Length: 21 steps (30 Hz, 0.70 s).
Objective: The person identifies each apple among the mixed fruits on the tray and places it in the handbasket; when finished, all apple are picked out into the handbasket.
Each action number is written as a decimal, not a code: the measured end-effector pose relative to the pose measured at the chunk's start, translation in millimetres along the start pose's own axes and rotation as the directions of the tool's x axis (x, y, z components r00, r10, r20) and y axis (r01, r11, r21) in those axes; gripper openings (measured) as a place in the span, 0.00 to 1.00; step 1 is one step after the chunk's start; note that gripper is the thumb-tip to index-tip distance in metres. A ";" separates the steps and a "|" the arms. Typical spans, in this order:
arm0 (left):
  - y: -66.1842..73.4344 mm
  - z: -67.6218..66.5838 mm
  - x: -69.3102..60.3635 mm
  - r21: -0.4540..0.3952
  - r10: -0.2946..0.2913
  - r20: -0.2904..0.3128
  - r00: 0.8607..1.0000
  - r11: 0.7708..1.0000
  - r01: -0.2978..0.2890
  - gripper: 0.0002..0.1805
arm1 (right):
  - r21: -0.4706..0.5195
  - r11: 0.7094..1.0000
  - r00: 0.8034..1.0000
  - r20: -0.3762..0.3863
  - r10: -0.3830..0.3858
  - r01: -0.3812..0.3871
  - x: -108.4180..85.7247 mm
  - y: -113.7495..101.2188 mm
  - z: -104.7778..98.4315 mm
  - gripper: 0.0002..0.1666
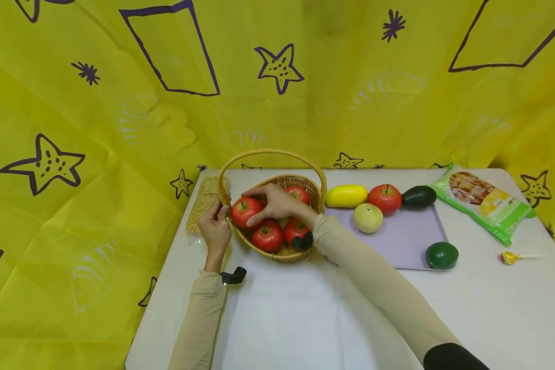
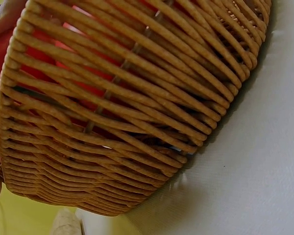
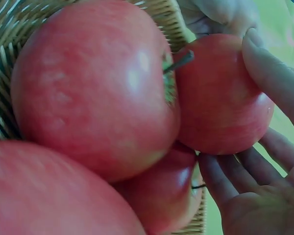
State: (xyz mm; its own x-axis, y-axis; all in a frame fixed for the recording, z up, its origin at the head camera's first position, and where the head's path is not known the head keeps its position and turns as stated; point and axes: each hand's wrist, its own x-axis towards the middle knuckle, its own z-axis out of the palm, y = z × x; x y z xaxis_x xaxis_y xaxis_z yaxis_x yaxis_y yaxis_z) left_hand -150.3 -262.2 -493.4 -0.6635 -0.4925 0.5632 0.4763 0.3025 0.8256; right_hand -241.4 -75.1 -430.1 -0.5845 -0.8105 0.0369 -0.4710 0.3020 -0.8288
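A wicker basket point(image 1: 282, 258) with a tall arched handle point(image 1: 272, 151) stands on the table and holds several red apples point(image 1: 267, 236). My right hand point(image 1: 277, 203) reaches into it and grips one red apple point(image 1: 246, 210) at the left rim, thumb on one side and fingers on the other. In the right wrist view the same apple point(image 3: 220, 98) sits between thumb and fingers, touching its neighbours. My left hand point(image 1: 215, 226) pinches the foot of the basket handle at the left. The left wrist view is mostly filled by the basket's woven side point(image 2: 112, 98).
Right of the basket lies a lilac tray point(image 1: 398, 249) with a yellow oblong fruit point(image 1: 346, 196), a pale round fruit point(image 1: 368, 218), another red apple point(image 1: 385, 199), a dark eggplant-like piece point(image 1: 419, 197) and a green fruit point(image 1: 442, 255). Farther right are a green food packet point(image 1: 483, 203) and a lollipop point(image 1: 509, 258).
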 end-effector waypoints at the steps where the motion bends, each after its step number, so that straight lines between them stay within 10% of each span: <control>1: -0.1 -0.1 -0.1 -0.002 -0.001 0.000 1.000 1.000 0.001 0.19 | -0.013 1.000 1.000 0.001 -0.002 0.002 0.2 -0.5 1.4 0.48; 21: -1.0 -0.2 0.0 -0.023 -0.007 -0.001 1.000 1.000 0.007 0.20 | -0.209 0.976 0.998 0.008 0.062 -0.059 7.3 -1.9 5.3 0.46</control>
State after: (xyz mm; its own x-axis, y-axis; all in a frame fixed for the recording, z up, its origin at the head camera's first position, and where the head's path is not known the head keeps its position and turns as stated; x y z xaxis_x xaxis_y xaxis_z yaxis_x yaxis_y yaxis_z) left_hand -150.7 -262.7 -494.3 -0.6665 -0.4954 0.5572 0.4848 0.2798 0.8287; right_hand -241.2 -84.2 -431.2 -0.6072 -0.7943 -0.0186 -0.5634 0.4470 -0.6948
